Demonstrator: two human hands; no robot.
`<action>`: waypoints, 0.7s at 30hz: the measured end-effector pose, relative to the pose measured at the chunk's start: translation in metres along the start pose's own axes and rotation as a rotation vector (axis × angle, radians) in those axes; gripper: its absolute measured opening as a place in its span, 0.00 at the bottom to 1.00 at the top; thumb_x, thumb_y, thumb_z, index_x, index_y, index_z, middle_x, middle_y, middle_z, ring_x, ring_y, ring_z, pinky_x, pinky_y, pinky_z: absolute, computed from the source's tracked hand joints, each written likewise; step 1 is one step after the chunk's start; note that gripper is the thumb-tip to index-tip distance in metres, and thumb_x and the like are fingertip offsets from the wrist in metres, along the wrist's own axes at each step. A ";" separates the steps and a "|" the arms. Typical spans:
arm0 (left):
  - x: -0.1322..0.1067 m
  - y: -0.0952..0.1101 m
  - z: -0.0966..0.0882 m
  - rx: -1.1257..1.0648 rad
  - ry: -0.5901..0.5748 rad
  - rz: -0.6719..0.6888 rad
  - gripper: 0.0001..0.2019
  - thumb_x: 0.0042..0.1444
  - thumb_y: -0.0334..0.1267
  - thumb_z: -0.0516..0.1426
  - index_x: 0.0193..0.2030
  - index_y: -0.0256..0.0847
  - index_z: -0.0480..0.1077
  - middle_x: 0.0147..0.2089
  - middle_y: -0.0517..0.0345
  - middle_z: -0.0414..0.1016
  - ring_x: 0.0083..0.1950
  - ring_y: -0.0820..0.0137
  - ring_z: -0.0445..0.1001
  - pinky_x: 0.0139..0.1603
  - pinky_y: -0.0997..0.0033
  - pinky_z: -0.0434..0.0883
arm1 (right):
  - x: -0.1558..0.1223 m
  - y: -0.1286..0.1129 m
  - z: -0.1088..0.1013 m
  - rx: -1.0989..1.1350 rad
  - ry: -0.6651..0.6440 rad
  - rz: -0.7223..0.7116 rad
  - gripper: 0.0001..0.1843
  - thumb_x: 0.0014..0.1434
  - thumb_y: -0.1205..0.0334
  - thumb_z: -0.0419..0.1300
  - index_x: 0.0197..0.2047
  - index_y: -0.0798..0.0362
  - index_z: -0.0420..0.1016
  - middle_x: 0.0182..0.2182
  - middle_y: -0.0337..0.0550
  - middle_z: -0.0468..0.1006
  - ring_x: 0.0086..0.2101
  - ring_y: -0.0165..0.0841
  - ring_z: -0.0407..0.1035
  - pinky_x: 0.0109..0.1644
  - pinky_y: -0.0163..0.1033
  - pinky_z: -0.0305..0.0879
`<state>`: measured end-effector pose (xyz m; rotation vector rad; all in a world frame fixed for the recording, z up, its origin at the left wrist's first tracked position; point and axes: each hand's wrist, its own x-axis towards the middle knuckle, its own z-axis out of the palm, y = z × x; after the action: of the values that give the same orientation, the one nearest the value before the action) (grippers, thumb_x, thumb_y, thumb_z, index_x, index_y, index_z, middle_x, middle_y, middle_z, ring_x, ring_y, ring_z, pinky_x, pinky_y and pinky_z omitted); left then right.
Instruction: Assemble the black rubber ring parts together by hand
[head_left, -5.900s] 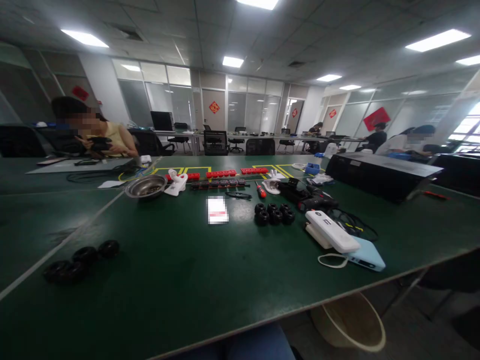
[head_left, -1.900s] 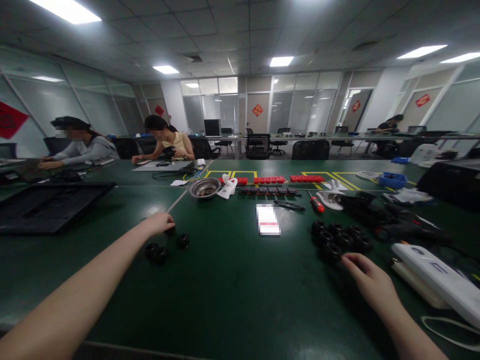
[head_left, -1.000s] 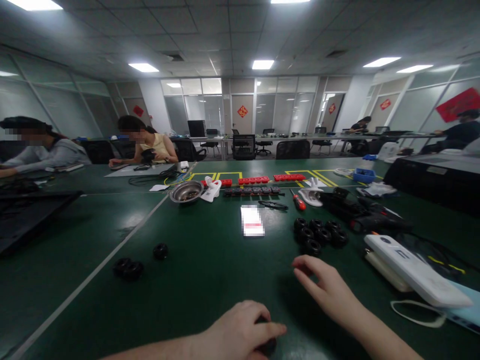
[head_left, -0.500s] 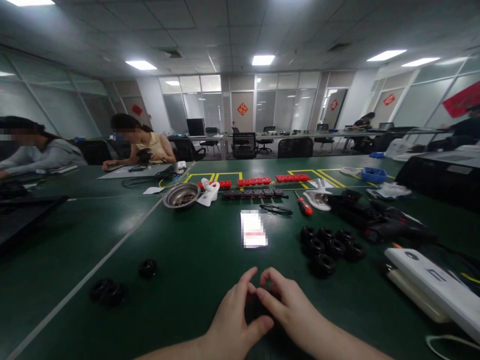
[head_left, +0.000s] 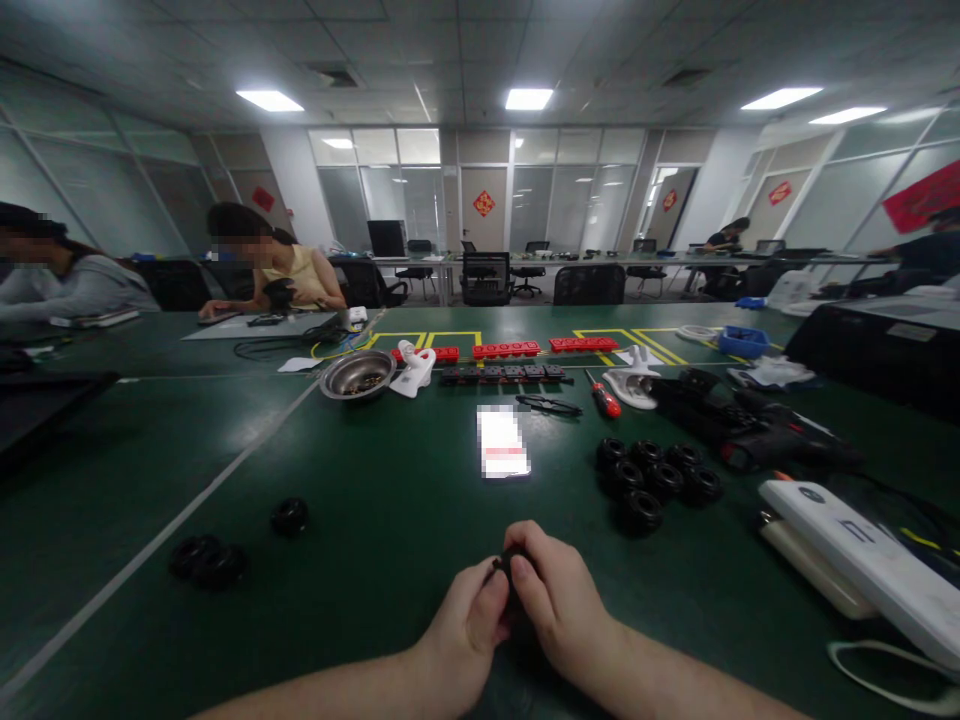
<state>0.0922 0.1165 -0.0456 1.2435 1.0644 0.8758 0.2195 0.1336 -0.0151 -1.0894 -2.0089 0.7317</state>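
My left hand and my right hand meet near the front edge of the green table. Together they pinch a small black wheel, mostly hidden between the fingers. Both hands are closed on it. A cluster of several black wheels lies to the right of my hands. A single black wheel and two more black wheels lie to the left.
A white card, black glasses, a red screwdriver, a steel bowl, red blocks and a black power tool lie further back. White devices sit at the right. Two people work at the far left.
My left hand carried one black wheel from the left group to the table's front. My right hand joined it, and both now grip the wheel, raised slightly.
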 end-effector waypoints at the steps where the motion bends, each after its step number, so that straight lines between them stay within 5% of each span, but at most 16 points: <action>1: -0.001 0.000 0.004 -0.124 0.041 -0.090 0.29 0.42 0.68 0.42 0.24 0.40 0.59 0.19 0.63 0.58 0.20 0.75 0.56 0.21 0.75 0.53 | -0.001 -0.001 -0.001 -0.042 0.019 -0.083 0.12 0.58 0.56 0.43 0.33 0.53 0.62 0.24 0.41 0.67 0.26 0.33 0.62 0.30 0.37 0.58; 5: 0.005 0.011 0.001 -0.360 0.042 -0.353 0.27 0.44 0.66 0.35 0.18 0.42 0.50 0.13 0.70 0.44 0.15 0.80 0.41 0.17 0.76 0.43 | -0.004 -0.009 -0.008 -0.055 -0.006 -0.315 0.13 0.54 0.60 0.49 0.43 0.53 0.61 0.37 0.48 0.67 0.36 0.37 0.63 0.38 0.41 0.62; 8: 0.013 0.023 -0.018 -0.060 0.026 -0.033 0.27 0.44 0.65 0.42 0.21 0.40 0.57 0.16 0.67 0.51 0.18 0.77 0.50 0.20 0.76 0.49 | -0.003 -0.008 -0.015 0.065 -0.031 -0.174 0.23 0.54 0.56 0.52 0.52 0.52 0.53 0.46 0.50 0.63 0.43 0.37 0.61 0.44 0.42 0.62; 10: 0.017 0.027 -0.030 0.266 -0.004 0.199 0.23 0.46 0.60 0.49 0.26 0.38 0.62 0.22 0.63 0.59 0.23 0.74 0.57 0.24 0.75 0.53 | 0.000 -0.003 -0.018 0.155 -0.092 0.055 0.22 0.56 0.50 0.48 0.50 0.53 0.55 0.37 0.46 0.68 0.33 0.34 0.65 0.34 0.38 0.65; 13: 0.017 0.025 -0.037 0.556 -0.021 0.281 0.18 0.49 0.54 0.51 0.27 0.39 0.62 0.24 0.63 0.61 0.25 0.73 0.58 0.25 0.75 0.54 | 0.004 0.005 -0.021 0.200 -0.213 0.321 0.16 0.58 0.50 0.45 0.38 0.54 0.61 0.20 0.35 0.65 0.18 0.27 0.60 0.19 0.32 0.58; 16: 0.018 0.017 -0.034 0.488 -0.044 0.246 0.19 0.55 0.52 0.45 0.26 0.39 0.61 0.23 0.63 0.61 0.25 0.73 0.60 0.26 0.75 0.56 | 0.002 0.007 -0.024 0.115 -0.164 0.137 0.09 0.54 0.63 0.53 0.40 0.53 0.63 0.29 0.40 0.70 0.29 0.31 0.65 0.31 0.36 0.64; 18: 0.019 0.012 -0.032 0.365 -0.051 0.218 0.20 0.57 0.52 0.41 0.26 0.38 0.61 0.22 0.62 0.61 0.25 0.72 0.62 0.26 0.74 0.58 | -0.001 0.005 -0.025 0.075 -0.104 -0.019 0.24 0.48 0.69 0.57 0.50 0.51 0.59 0.44 0.46 0.67 0.41 0.36 0.63 0.44 0.42 0.62; 21: 0.020 0.011 -0.031 0.288 -0.038 0.202 0.21 0.57 0.52 0.40 0.27 0.38 0.62 0.22 0.61 0.62 0.25 0.72 0.62 0.27 0.74 0.59 | -0.001 0.007 -0.026 0.132 -0.062 0.055 0.35 0.50 0.60 0.58 0.59 0.50 0.47 0.51 0.50 0.61 0.42 0.37 0.63 0.43 0.43 0.64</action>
<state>0.0689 0.1460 -0.0373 1.6248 1.0739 0.8676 0.2442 0.1399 -0.0058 -1.0599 -1.9581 0.9239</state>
